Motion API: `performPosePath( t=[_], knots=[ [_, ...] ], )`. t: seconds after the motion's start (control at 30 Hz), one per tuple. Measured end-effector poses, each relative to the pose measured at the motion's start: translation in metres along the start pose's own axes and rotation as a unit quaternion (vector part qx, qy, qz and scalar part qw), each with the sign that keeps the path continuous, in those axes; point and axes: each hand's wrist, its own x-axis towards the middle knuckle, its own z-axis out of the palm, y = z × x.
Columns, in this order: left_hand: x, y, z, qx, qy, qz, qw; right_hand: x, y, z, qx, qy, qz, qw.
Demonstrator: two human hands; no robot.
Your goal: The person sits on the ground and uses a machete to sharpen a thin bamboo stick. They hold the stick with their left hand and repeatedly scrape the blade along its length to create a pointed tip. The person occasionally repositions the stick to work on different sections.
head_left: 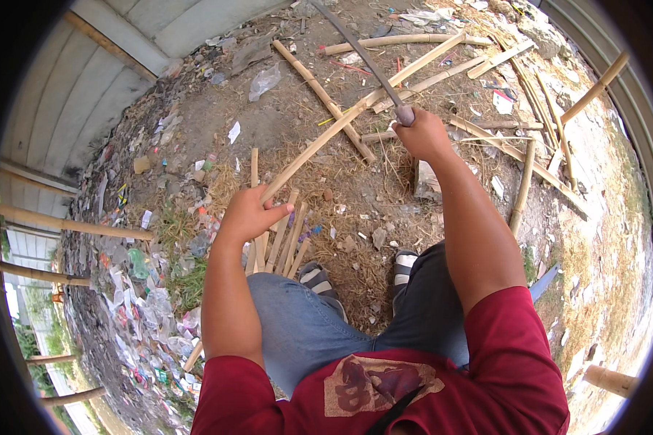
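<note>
The right hand (422, 136) has its grip closed around the handle of a long blade (361, 54), raised far ahead. The left hand (248, 214) grips the near end of a long bamboo pole (355, 109) slanting far-right over the littered ground (355, 239), above split bamboo strips (286, 243).

A messy dirt yard in bright sun.
Dry straw (355, 254) covers the dirt ground (305, 123). Trash (141, 304) lies beside a grey wall (87, 80).

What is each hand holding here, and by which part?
The left hand grips the near end of a long split bamboo strip. The right hand holds a long grey metal blade by its handle.
</note>
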Motion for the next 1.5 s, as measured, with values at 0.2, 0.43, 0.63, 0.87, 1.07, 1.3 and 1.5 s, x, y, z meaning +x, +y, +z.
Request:
performPosePath(
  t=[0.2,0.43,0.63,0.87,1.07,1.3,1.5],
  knots=[
    [0.01,0.009,0.009,-0.062,-0.022,-0.006,0.998,-0.019,-0.021,-0.008,-0.036,-0.053,-0.038,0.997],
    [0.008,-0.002,0.013,-0.09,-0.013,-0.003,0.996,-0.036,-0.054,-0.009,-0.183,-0.148,-0.209,0.949],
    [0.003,-0.002,0.004,-0.034,-0.025,-0.011,0.999,-0.003,-0.002,-0.019,0.01,-0.003,0.018,1.0],
    [0.009,0.008,0.017,-0.08,0.039,0.053,0.995,-0.019,-0.009,-0.028,0.0,-0.011,-0.026,1.0],
    [0.009,0.015,0.012,-0.093,0.04,0.028,0.994,-0.047,-0.051,-0.009,-0.101,-0.096,-0.168,0.976],
    [0.003,0.008,0.007,-0.051,0.134,0.068,0.987,-0.028,-0.035,-0.007,-0.154,-0.052,-0.186,0.969],
    [0.013,0.008,0.017,-0.087,0.143,0.097,0.981,-0.04,-0.048,0.002,-0.121,-0.073,-0.157,0.977]
  ],
)
